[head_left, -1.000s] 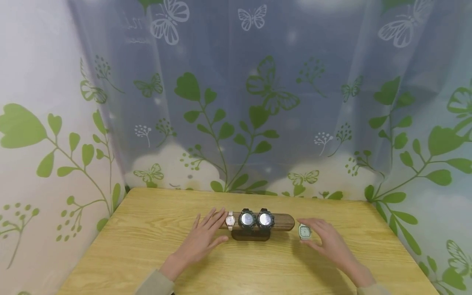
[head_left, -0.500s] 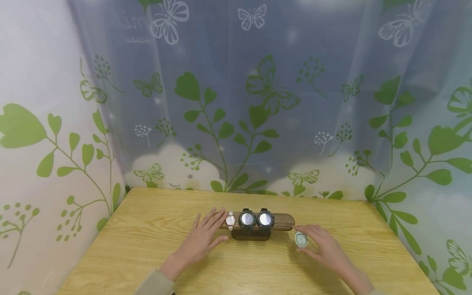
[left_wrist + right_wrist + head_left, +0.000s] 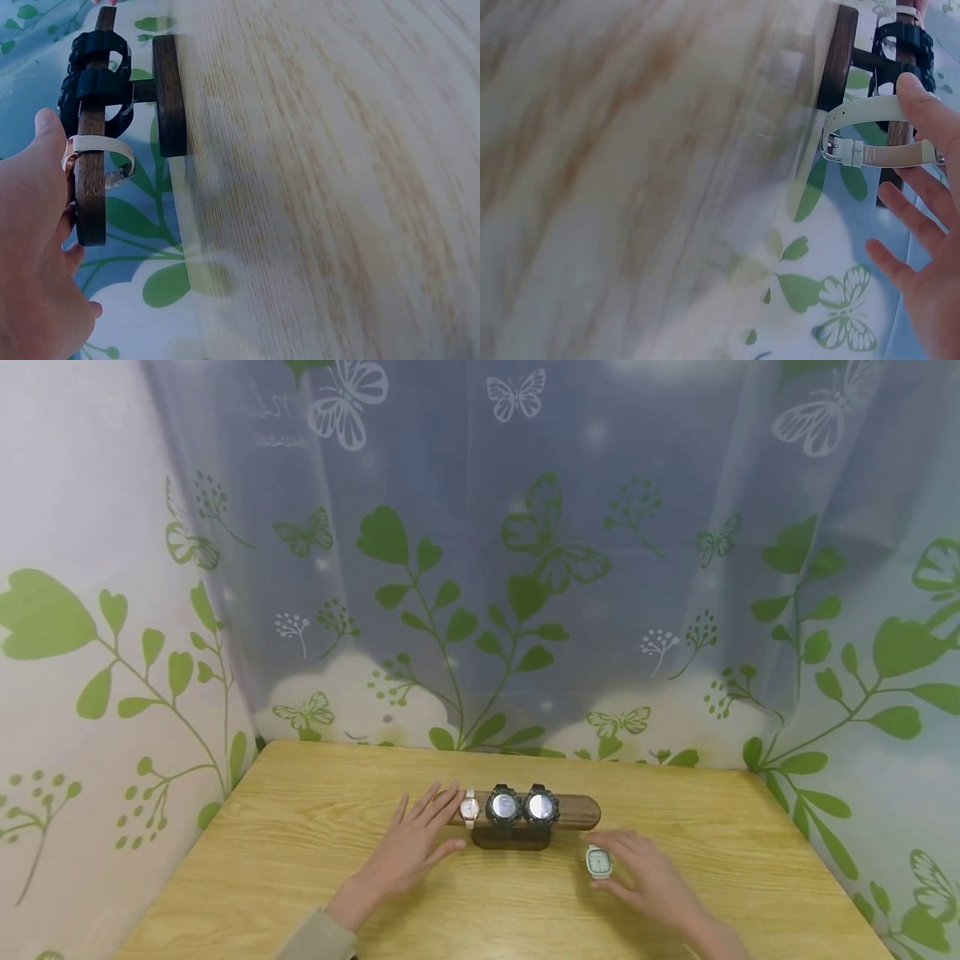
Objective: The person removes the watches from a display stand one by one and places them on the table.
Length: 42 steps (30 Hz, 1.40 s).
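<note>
Between the middle and right edge of the worktop (image 3: pixel 757 843), the right hand (image 3: pixel 647 878) is pinching a pale watch (image 3: pixel 598 862) just nearer than the wooden stand (image 3: pixel 579 812). Toward the far edge, the left hand (image 3: pixel 407 852) is resting straight fingers on the stand's left end, beside a white-strapped watch (image 3: pixel 470 808) and two black watches (image 3: pixel 503 807).

Right-hand fingers (image 3: pixel 915 219) pinch a pale watch (image 3: pixel 889 156), its buckled strap (image 3: pixel 862 112) looping out to their left. Beyond the fingers, a dark wooden stand (image 3: pixel 838 60) carries black watch straps (image 3: pixel 901 32). A wood-grained surface (image 3: pixel 630 187) spreads left of the fingers; leaf-and-butterfly-printed cloth (image 3: pixel 844 311) shows below-left of them.
</note>
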{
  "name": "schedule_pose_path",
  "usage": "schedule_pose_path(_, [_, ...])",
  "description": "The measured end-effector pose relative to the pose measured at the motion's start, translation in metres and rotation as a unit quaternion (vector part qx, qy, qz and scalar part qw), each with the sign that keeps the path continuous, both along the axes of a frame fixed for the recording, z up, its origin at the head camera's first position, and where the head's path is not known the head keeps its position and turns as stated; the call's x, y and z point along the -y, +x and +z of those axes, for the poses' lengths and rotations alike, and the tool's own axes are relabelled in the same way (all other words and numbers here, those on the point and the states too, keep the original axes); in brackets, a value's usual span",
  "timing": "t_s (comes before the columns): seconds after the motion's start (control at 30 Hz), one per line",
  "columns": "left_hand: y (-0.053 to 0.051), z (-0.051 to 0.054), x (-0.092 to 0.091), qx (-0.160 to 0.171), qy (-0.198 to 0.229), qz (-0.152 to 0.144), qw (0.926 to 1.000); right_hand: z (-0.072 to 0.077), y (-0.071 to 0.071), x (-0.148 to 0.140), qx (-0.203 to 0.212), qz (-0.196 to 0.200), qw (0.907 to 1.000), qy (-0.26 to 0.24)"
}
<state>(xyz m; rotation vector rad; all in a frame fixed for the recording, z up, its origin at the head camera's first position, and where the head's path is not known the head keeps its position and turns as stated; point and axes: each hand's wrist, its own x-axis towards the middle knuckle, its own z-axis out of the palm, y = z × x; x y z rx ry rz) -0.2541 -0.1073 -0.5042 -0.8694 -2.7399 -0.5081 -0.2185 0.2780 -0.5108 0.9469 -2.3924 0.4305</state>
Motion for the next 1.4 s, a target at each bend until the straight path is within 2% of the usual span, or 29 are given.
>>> schedule_pose_path(0.23, [0.0,0.001,0.0,-0.005,0.002,-0.007,1.0,-0.002,0.001,0.014,0.015,0.009,0.9998,0.014])
schedule_pose_path(0.57, [0.0,0.0,0.0,-0.008,0.005,-0.008,0.9999,0.002,0.002,0.035,0.04,0.037,0.9976,0.042])
schedule_pose_path(0.83, [0.001,0.001,0.0,-0.008,0.002,-0.006,0.9999,0.002,-0.001,0.05,0.046,0.081,0.9951,0.034])
schedule_pose_path(0.97, [0.0,0.001,0.0,-0.007,0.003,-0.005,1.0,0.001,-0.002,0.057,0.052,0.082,0.9946,0.038])
schedule_pose_path(1.4, [0.0,-0.001,0.001,-0.014,0.003,-0.009,0.9999,0.0,0.001,0.073,0.136,0.072,0.985,0.077])
